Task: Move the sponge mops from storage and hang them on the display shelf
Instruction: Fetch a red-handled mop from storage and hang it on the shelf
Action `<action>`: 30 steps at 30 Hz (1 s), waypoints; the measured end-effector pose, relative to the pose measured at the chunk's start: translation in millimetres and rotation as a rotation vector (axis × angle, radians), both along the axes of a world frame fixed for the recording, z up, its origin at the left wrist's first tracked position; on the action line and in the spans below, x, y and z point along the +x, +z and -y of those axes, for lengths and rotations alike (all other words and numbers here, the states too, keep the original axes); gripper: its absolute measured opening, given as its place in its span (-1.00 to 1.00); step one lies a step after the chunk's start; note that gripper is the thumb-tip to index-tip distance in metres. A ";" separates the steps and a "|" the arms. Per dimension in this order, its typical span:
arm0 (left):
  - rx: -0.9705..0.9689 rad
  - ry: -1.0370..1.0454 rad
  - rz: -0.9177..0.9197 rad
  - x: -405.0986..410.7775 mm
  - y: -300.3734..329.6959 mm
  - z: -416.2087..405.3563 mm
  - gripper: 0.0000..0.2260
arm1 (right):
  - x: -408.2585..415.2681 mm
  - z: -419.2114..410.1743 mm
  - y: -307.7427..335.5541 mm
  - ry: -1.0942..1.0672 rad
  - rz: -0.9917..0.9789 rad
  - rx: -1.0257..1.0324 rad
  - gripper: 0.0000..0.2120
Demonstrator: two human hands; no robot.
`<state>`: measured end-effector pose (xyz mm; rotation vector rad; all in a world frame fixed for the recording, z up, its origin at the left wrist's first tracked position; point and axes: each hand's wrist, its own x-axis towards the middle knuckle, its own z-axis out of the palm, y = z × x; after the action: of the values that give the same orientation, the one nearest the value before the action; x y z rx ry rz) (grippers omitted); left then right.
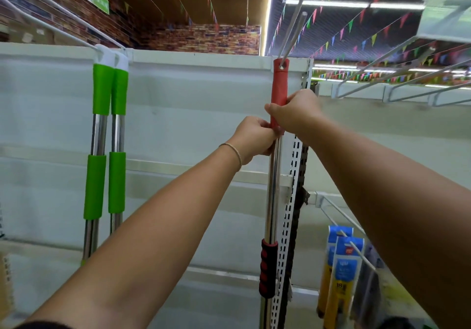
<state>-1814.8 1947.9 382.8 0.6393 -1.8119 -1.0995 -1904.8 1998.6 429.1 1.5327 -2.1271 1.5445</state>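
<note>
A sponge mop with a red top handle [279,84] and a chrome pole [273,193] stands upright against the white display shelf [193,114]. The eyelet at its top sits on a metal hook prong [293,35] that juts out from the shelf. My right hand [295,114] grips the lower part of the red handle. My left hand [254,138] grips the pole just under it. A red and black grip [267,268] sits lower on the pole. Two green-handled mops [109,135] hang side by side on a hook at the left. The mop heads are out of view.
A perforated upright post [290,214] stands right of the pole. More empty hook prongs [397,79] jut out at the upper right. Blue and yellow packaged goods [344,272] hang on a lower hook at the right.
</note>
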 end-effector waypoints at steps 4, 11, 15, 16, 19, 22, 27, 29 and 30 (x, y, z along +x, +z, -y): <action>0.013 0.026 0.018 -5.3 1.6 9.9 -0.85 | -2.6 12.7 -0.7 -0.050 0.001 -0.001 -0.55; 0.020 0.027 0.014 -11.4 -0.4 25.4 -0.88 | -3.2 28.0 -5.0 -0.101 0.005 -0.034 -0.58; 0.034 0.009 0.008 -13.0 -0.3 29.9 -0.88 | -4.6 33.9 -4.9 -0.121 0.026 -0.032 -0.56; 0.036 0.001 0.009 -13.4 -0.3 31.9 -0.87 | -4.9 35.5 -5.3 -0.126 0.036 -0.040 -0.56; 0.036 -0.005 0.014 -14.2 -1.5 36.8 -0.88 | -6.5 40.2 -7.8 -0.134 0.057 -0.071 -0.56; 0.029 0.012 0.013 -17.1 -1.9 37.4 -0.85 | -8.3 42.3 -9.3 -0.138 0.061 -0.076 -0.55; 0.154 -0.016 -0.005 -13.6 0.5 33.3 -0.82 | -5.3 40.0 -7.1 -0.126 0.086 -0.053 -0.50; 0.197 -0.027 -0.026 -11.3 -2.3 28.8 -0.81 | -3.7 37.0 -7.4 -0.099 0.097 -0.052 -0.49; 0.196 -0.023 -0.039 -10.2 -4.1 25.3 -0.82 | -2.9 35.0 -7.4 -0.080 0.103 -0.053 -0.49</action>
<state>-1825.0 1922.6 378.7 0.7086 -1.6947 -1.3074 -1907.7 1963.6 421.7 1.3625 -2.1528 1.6724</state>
